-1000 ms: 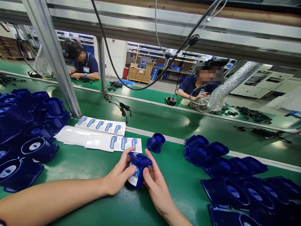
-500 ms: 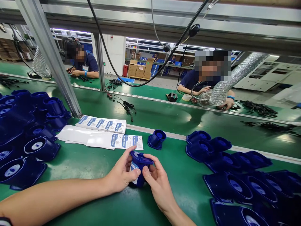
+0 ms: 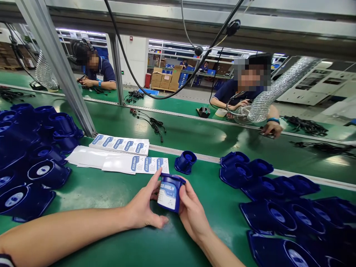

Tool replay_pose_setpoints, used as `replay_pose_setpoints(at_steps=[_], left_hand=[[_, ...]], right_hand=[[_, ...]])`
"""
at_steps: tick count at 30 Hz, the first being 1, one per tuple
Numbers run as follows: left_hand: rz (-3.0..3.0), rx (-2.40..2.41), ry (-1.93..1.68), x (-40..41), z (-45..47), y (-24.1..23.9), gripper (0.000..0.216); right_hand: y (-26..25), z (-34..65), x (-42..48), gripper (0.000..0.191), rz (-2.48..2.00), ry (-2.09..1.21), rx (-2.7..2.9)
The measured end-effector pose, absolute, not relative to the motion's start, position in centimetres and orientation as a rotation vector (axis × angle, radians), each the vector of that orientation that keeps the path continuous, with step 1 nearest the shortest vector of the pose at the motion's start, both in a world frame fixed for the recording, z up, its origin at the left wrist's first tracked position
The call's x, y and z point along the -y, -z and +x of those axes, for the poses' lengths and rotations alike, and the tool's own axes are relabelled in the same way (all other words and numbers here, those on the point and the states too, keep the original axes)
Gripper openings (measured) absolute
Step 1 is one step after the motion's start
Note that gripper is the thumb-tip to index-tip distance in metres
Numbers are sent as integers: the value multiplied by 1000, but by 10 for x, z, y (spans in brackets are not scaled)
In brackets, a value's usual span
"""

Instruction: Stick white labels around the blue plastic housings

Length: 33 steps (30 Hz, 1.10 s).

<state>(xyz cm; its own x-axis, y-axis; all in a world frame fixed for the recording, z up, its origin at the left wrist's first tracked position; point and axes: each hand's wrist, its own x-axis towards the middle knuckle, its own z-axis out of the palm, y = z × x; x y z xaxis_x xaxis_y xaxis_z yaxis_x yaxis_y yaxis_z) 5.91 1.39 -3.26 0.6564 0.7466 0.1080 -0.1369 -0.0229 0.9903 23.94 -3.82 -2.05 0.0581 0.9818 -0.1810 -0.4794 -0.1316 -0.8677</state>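
A small dark blue plastic housing (image 3: pixel 169 193) with a white and blue label on its side stands between my two hands, just above the green mat. My left hand (image 3: pixel 144 209) cups it from the left, thumb stretched low toward the front. My right hand (image 3: pixel 191 211) grips its right side, fingers curled round it. Label sheets (image 3: pixel 136 164) lie just beyond, with a second stack (image 3: pixel 121 144) behind them. A lone blue housing (image 3: pixel 185 162) sits right of the sheets.
Piles of blue housings lie at the left (image 3: pixel 30 155) and at the right (image 3: pixel 280 207). A slanted aluminium post (image 3: pixel 55 66) rises at the left. Two other people (image 3: pixel 97 70) (image 3: pixel 247 92) work across a green conveyor (image 3: pixel 208 137). Black cables (image 3: pixel 152 124) lie on it.
The housing has been turned so that its label faces me and lifted a little. My left thumb has slid down and forward; my right hand has shifted to the housing's right side.
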Motion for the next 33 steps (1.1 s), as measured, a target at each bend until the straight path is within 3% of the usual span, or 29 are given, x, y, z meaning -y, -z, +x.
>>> replay_pose_setpoints(at_steps=[3, 10, 18, 24, 33], left_hand=[[1458, -588, -829, -15, 59, 34, 131], [1575, -648, -922, -11, 58, 33, 98], [1576, -728, -920, -12, 61, 32, 89], [1438, -727, -884, -13, 60, 26, 90], [1436, -694, -828, -14, 58, 23, 87]], right_hand=[[21, 244, 35, 55, -883, -1548, 602], [21, 242, 38, 67, -809, -1645, 640], [22, 254, 33, 66, -972, -1416, 949], [26, 257, 32, 82, -1020, -1462, 907], [21, 270, 41, 127, -835, -1599, 1101]])
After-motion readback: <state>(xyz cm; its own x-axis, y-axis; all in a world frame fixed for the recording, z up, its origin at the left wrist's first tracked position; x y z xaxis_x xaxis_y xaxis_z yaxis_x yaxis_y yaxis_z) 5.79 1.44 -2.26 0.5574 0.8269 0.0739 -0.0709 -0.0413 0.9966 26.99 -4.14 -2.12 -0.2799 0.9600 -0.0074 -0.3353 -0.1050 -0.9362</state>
